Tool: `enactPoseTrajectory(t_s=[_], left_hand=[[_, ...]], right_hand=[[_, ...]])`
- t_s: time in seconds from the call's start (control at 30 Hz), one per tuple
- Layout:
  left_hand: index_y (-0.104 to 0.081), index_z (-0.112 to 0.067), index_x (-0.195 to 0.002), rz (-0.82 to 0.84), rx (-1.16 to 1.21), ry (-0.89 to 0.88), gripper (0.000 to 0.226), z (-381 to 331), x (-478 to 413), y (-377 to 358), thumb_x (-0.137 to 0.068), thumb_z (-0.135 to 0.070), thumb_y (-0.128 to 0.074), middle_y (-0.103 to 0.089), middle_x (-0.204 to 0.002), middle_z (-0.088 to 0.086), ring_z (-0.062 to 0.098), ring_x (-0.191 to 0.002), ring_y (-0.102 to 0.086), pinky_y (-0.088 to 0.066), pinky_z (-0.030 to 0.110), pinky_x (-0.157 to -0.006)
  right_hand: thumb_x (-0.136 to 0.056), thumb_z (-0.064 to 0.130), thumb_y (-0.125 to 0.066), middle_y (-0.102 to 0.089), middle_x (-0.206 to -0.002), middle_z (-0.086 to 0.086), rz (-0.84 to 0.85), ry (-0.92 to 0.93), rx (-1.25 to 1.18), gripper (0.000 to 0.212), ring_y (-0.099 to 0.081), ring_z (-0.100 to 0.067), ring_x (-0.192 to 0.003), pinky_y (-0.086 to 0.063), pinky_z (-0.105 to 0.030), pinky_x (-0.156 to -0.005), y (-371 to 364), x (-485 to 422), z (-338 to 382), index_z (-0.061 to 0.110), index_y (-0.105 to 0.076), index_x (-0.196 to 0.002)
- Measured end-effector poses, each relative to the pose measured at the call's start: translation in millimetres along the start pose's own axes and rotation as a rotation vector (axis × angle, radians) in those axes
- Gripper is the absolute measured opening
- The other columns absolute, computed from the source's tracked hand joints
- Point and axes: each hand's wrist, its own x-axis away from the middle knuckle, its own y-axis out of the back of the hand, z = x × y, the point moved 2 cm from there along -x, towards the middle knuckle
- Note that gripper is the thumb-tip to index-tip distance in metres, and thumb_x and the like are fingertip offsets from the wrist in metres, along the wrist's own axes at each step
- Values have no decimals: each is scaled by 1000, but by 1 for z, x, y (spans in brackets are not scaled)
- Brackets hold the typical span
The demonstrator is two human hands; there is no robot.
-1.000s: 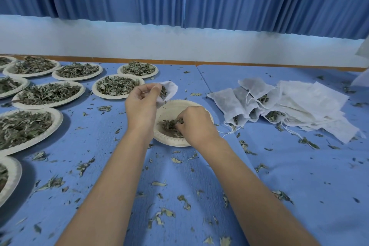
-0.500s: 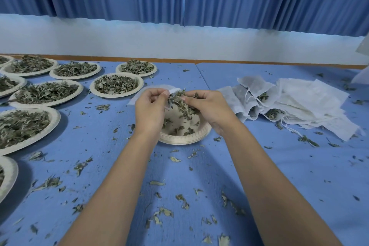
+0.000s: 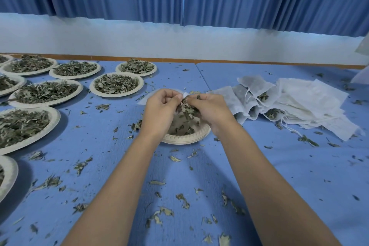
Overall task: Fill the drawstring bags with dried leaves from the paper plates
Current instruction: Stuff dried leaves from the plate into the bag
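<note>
Both hands meet just above a nearly emptied paper plate (image 3: 185,138) at the middle of the blue table (image 3: 279,166). The left hand (image 3: 159,110) has its fingers curled round the mouth of a white drawstring bag (image 3: 144,101), whose cloth shows behind the knuckles and trails off to the left. The right hand (image 3: 211,110) pinches a clump of dried leaves (image 3: 187,111) and holds it right at the bag's opening, fingertips of the two hands almost touching. How far the leaves sit inside the bag cannot be told. A few leaves lie on the plate directly beneath. To the right, near the right wrist, lies a heap of other bags (image 3: 299,104), some with leaves showing at their mouths. To the left stand full plates (image 3: 116,85) — several rows of them — and loose crumbs (image 3: 159,212) are scattered across the table.
</note>
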Motion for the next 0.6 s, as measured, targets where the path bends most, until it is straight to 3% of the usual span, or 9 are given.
enactPoseTrajectory(t_s=[0.1,0.17,0.23,0.37,0.5,0.6], left_hand=[[-62,-22,-82,103,-47,19,11,3,0,-1,-90,-15,-60,-55,-63,-8,11,-64,-52,-45,31,-72],[-58,-27,-88,195,-142,5,15,4,0,-3,-85,-13,-62,-52,-59,-16,6,-61,-52,-43,28,-69],[-55,-31,-92,253,-228,-16,26,4,1,-5,-79,-14,-69,-55,-61,-18,1,-58,-52,-45,26,-67],[-54,-31,-89,180,-274,-52,33,5,0,-1,-73,-18,-80,-55,-67,-10,-2,-54,-50,-46,20,-61],[-54,-26,-89,109,-250,-61,32,6,-1,1,-74,-14,-79,-53,-68,-5,3,-55,-48,-39,12,-51],[-52,-28,-88,69,-299,-72,32,6,-3,2,-75,-16,-79,-54,-74,-2,8,-60,-48,-38,10,-49]], right_hand=[[-85,12,-68,-67,-73,-8,-33,-68,-3,14,-62,-21,-69,-52,-37,-71,1,-1,-6,12,-68,-70],[-82,12,-69,-64,-76,-12,-83,-68,44,13,-59,-23,-72,-52,-38,-73,3,-3,-6,0,-70,-77],[-81,12,-68,-58,-76,-14,-117,-74,58,26,-54,-24,-71,-50,-40,-72,5,-5,-6,-12,-66,-89],[-77,13,-68,-55,-73,-14,-115,-45,98,33,-51,-24,-69,-48,-39,-71,0,-3,-5,-16,-61,-89],[-80,12,-66,-61,-75,-15,-68,-30,89,26,-58,-24,-71,-54,-50,-86,-6,0,2,-13,-66,-90],[-82,13,-62,-62,-83,-10,-7,-67,10,13,-64,-21,-75,-59,-38,-80,-4,1,7,3,-65,-75]])
